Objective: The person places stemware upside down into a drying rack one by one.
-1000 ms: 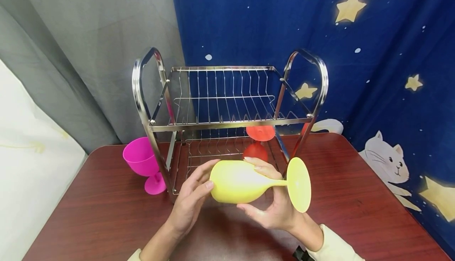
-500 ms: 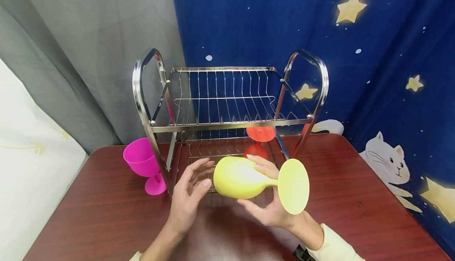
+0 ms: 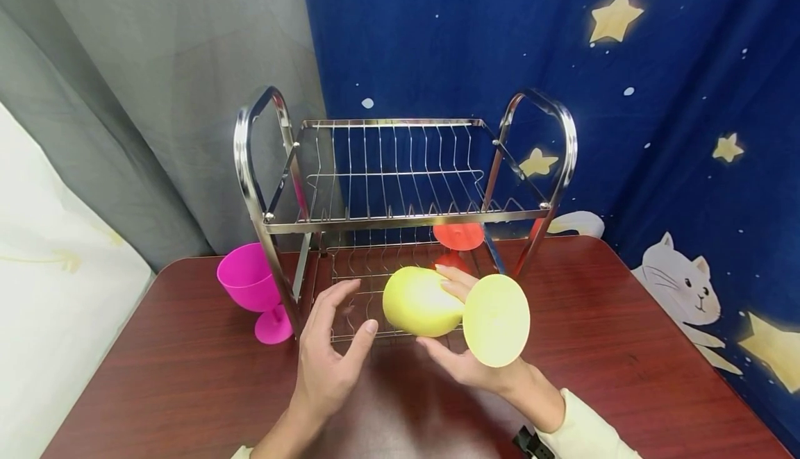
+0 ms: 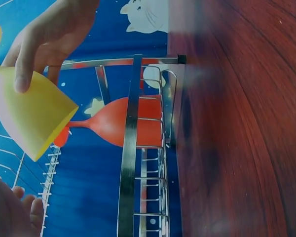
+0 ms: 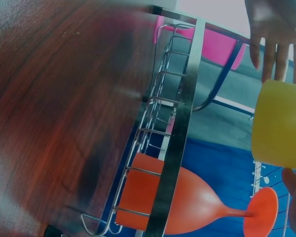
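Observation:
My right hand (image 3: 467, 370) grips a yellow goblet (image 3: 420, 303) around its bowl, in front of the metal dish rack (image 3: 406, 223). The goblet lies tilted, its round foot turned towards me. To its left, my left hand (image 3: 328, 365) is apart from it, with thumb and fingers spread. The left wrist view shows the right fingers on the yellow bowl (image 4: 32, 111), its mouth slanting down. An orange-red goblet (image 5: 197, 202) stands upside down in the rack's lower tier, at the right.
A magenta goblet (image 3: 246, 282) stands upright on the brown table (image 3: 156, 376), just outside the rack's left side. Wire slots run along the upper tier (image 3: 394, 171). Grey and blue curtains (image 3: 425, 35) hang behind.
My left hand has let go of the yellow goblet and drawn away leftward. The right hand has turned the goblet, so its foot now faces me more.

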Tool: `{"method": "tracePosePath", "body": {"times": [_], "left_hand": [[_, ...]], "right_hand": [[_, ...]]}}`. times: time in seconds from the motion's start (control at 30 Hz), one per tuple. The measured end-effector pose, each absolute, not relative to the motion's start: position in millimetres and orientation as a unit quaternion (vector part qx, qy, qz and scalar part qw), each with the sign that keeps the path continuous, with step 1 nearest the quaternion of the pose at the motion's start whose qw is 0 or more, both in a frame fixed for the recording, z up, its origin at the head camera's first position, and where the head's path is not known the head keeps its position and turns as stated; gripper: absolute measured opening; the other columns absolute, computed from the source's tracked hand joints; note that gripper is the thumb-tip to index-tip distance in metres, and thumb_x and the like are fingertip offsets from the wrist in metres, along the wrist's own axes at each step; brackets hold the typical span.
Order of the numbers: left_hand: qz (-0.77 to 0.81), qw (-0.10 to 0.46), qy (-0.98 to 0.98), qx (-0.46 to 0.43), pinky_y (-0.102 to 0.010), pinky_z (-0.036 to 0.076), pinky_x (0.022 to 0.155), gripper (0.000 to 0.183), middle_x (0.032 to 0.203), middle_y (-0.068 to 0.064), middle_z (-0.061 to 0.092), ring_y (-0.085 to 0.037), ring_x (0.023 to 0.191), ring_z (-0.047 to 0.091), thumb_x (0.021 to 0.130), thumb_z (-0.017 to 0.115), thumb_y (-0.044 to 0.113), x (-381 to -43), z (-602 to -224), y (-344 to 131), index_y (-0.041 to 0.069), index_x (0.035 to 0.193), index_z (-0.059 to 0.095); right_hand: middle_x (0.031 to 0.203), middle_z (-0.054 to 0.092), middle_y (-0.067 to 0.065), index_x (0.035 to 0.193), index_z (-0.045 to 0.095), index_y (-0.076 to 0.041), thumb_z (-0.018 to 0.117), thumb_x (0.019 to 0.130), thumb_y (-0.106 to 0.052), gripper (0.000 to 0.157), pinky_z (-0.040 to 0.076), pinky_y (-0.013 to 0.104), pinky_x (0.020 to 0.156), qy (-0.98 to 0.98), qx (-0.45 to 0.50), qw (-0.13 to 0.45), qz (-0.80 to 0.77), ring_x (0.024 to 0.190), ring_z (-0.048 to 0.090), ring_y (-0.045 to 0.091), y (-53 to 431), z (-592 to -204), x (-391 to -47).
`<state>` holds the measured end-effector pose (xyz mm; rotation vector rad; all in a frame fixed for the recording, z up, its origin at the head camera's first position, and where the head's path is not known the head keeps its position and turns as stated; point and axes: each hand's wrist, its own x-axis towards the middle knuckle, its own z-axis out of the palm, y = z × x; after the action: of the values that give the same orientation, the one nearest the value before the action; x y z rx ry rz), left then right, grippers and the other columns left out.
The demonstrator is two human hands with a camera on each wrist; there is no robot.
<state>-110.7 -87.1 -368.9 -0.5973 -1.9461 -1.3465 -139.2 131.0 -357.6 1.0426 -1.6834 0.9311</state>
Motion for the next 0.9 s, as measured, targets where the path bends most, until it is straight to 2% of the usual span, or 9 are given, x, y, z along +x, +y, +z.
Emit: {"method": "tracePosePath", "body": {"times": [0.17, 0.33, 0.53, 0.77, 0.9], "left_hand": [[-0.462, 0.435, -0.73, -0.254, -0.023, 0.039, 0.103, 0.05, 0.122, -0.019, 0.059, -0.03, 0.115, 0.053, 0.078, 0.069, 0.009, -115.0, -369.3, -86.6, -0.003, 0.125, 0.058], [-0.439, 0.487, -0.712, -0.252, -0.026, 0.038, 0.104, 0.046, 0.116, -0.024, 0.06, -0.034, 0.112, 0.054, 0.08, 0.068, 0.013, -117.5, -367.5, -87.4, -0.008, 0.12, 0.06], [-0.448, 0.51, -0.699, -0.225, -0.025, 0.04, 0.1, 0.044, 0.114, -0.026, 0.06, -0.034, 0.111, 0.054, 0.079, 0.068, 0.011, -119.0, -363.2, -92.2, -0.01, 0.118, 0.061], [-0.469, 0.53, -0.684, -0.176, -0.024, 0.043, 0.094, 0.044, 0.114, -0.026, 0.06, -0.03, 0.109, 0.054, 0.076, 0.067, 0.007, -119.9, -357.9, -98.5, -0.009, 0.117, 0.062], [-0.475, 0.537, -0.678, -0.162, -0.024, 0.042, 0.091, 0.044, 0.114, -0.027, 0.059, -0.027, 0.106, 0.054, 0.076, 0.067, 0.008, -119.1, -353.6, -99.5, -0.009, 0.116, 0.062]], "right_hand": [[0.124, 0.058, 0.024, 0.12, 0.055, 0.011, 0.08, 0.076, -0.033, 0.067, 0.039, 0.03, 0.106, -0.69, 0.415, 0.446, 0.391, 0.119, 0.056, 0.031, 130.2, -362.0, -143.6], [0.126, 0.057, 0.024, 0.122, 0.055, 0.01, 0.081, 0.074, -0.031, 0.068, 0.037, 0.03, 0.107, -0.696, 0.406, 0.422, 0.415, 0.12, 0.055, 0.03, 130.3, -368.8, -147.3], [0.126, 0.056, 0.025, 0.124, 0.055, 0.008, 0.085, 0.069, -0.025, 0.07, 0.036, 0.032, 0.107, -0.697, 0.403, 0.408, 0.43, 0.119, 0.055, 0.031, 129.5, -372.8, -151.8], [0.124, 0.056, 0.024, 0.123, 0.057, 0.007, 0.083, 0.07, -0.024, 0.067, 0.035, 0.031, 0.106, -0.699, 0.394, 0.402, 0.44, 0.118, 0.055, 0.029, 128.8, -372.4, -153.7], [0.124, 0.056, 0.022, 0.123, 0.057, 0.006, 0.086, 0.062, -0.016, 0.071, 0.036, 0.031, 0.105, -0.706, 0.387, 0.401, 0.436, 0.117, 0.054, 0.028, 128.7, -372.2, -154.5]]}}
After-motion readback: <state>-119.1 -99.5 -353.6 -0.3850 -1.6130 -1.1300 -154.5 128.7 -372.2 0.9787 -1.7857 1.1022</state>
